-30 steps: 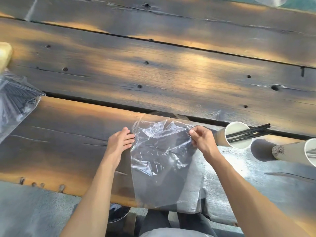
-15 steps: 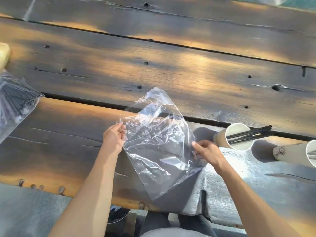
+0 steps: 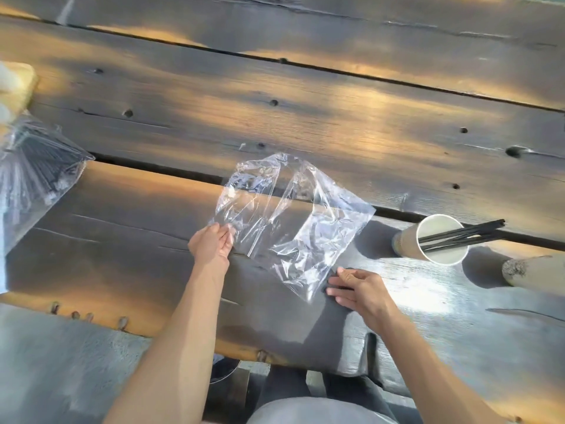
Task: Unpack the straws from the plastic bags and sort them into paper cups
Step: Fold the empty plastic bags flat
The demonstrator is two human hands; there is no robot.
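Observation:
An empty, crumpled clear plastic bag (image 3: 290, 221) lies on the wooden table (image 3: 305, 117) in front of me. My left hand (image 3: 212, 244) pinches its left edge. My right hand (image 3: 357, 287) rests with spread fingers at the bag's lower right corner, touching or just beside it. To the right a white paper cup (image 3: 434, 240) lies tipped on its side with several black straws (image 3: 464, 234) sticking out of its mouth. A second paper cup (image 3: 532, 270) lies further right, cut by the frame edge. At the far left another plastic bag (image 3: 33, 179) holds many black straws.
The table is made of dark planks with gaps between them. A pale wooden object (image 3: 15, 84) sits at the far left edge. My lap shows below the table's near edge.
The empty bag has swung round and been laid flatter on the table, further away and to the right. My right hand let go of its top edge and dropped to its lower corner.

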